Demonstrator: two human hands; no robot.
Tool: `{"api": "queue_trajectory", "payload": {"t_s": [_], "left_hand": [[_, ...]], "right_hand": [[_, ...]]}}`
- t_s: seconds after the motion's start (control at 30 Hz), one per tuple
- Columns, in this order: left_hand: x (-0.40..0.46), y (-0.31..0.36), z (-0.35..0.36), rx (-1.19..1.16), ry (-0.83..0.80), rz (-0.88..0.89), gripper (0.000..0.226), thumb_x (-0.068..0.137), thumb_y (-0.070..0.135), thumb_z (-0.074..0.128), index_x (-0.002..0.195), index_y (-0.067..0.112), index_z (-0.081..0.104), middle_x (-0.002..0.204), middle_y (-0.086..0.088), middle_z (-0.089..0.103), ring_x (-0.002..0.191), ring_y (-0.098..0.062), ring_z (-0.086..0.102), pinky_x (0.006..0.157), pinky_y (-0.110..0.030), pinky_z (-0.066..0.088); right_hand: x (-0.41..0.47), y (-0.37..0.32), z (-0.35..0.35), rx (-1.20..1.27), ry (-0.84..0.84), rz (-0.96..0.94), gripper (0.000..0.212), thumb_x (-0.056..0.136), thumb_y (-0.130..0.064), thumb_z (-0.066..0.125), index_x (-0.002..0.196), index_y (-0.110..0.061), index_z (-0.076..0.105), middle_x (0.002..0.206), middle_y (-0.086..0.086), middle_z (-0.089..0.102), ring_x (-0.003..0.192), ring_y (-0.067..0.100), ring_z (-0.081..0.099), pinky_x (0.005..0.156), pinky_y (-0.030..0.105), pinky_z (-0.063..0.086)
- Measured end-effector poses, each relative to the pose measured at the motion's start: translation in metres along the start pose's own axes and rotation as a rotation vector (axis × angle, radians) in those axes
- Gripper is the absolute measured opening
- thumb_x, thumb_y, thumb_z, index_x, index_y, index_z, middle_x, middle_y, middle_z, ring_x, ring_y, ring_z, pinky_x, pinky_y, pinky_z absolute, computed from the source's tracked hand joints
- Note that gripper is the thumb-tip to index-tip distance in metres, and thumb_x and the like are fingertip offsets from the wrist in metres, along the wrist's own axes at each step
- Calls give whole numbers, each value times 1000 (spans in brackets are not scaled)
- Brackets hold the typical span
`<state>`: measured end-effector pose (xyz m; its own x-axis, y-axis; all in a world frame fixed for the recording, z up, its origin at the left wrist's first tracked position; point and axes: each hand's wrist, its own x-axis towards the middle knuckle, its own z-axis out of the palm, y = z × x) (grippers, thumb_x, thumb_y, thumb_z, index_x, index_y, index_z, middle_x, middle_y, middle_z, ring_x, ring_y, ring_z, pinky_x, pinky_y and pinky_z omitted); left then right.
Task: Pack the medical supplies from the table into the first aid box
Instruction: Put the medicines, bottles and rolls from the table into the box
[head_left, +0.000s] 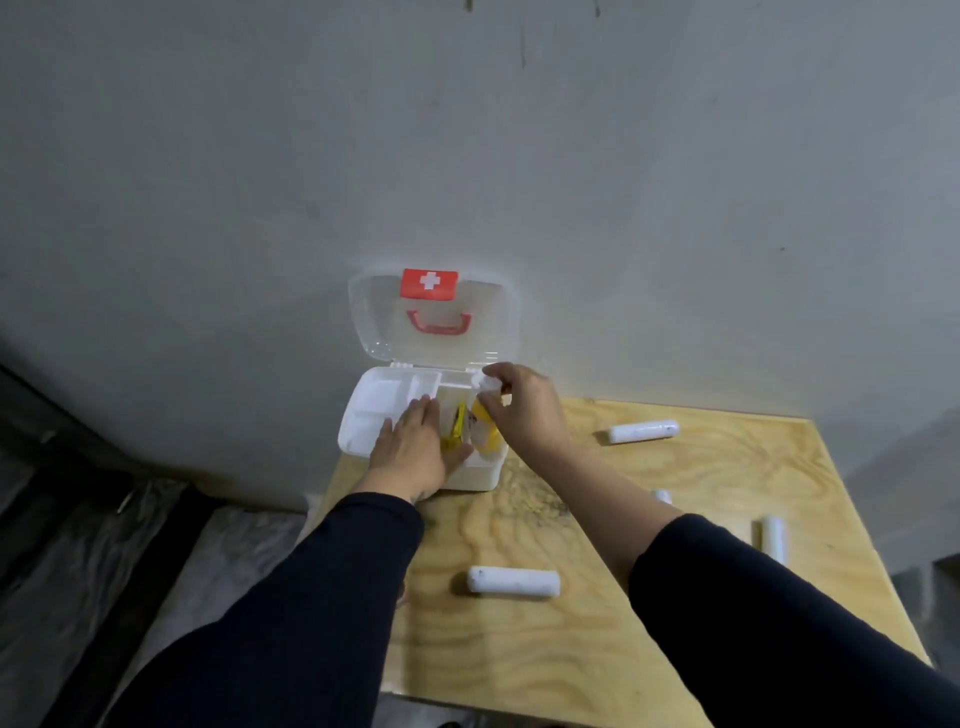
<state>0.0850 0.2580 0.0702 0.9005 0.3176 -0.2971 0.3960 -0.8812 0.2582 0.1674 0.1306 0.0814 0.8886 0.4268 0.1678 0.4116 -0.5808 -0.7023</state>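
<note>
Left hand: we lay it flat, fingers spread, on the box tray.
Right hand: we pinch a small white roll over the first aid box.
Surface: three white rolls lie apart.

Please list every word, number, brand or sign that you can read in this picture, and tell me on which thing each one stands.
No words, numbers or brand names can be read.
White cross sign, no letters: on the red label at the top of the open clear lid of the first aid box.
Yellow packets inside the box: any print is too blurred to read.
White rolls on the table: only faint dark specks, no readable text.
</note>
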Motion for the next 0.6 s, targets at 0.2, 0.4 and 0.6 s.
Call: {"api": "queue_trajectory", "payload": {"t_s": [0.2, 0.4, 0.6], "left_hand": [[3, -10, 9, -17, -4, 65, 85, 95, 60, 30, 154, 8, 1, 164, -5, 0, 151, -19, 1, 123, -41, 3], [3, -12, 10, 15, 7, 91, 85, 94, 62, 28, 154, 8, 1, 164, -5, 1, 151, -20, 1, 123, -42, 3], [6, -14, 7, 43, -1, 106, 88, 93, 63, 31, 155, 7, 2, 164, -7, 4, 151, -21, 5, 122, -44, 5]], "right_hand": [[-10, 5, 22, -142, -39, 57, 30, 85, -12, 61, 115, -11, 63, 113, 8, 66, 99, 25, 63, 79, 31, 50], [-13, 1, 22, -141, -37, 80, 31, 85, -13, 63, 116, -11, 62, 117, 8, 63, 102, 25, 61, 83, 31, 49], [-27, 13, -1, -135, 50, 148, 33, 85, -11, 66, 118, -7, 64, 116, 11, 65, 102, 26, 63, 85, 27, 47]]}}
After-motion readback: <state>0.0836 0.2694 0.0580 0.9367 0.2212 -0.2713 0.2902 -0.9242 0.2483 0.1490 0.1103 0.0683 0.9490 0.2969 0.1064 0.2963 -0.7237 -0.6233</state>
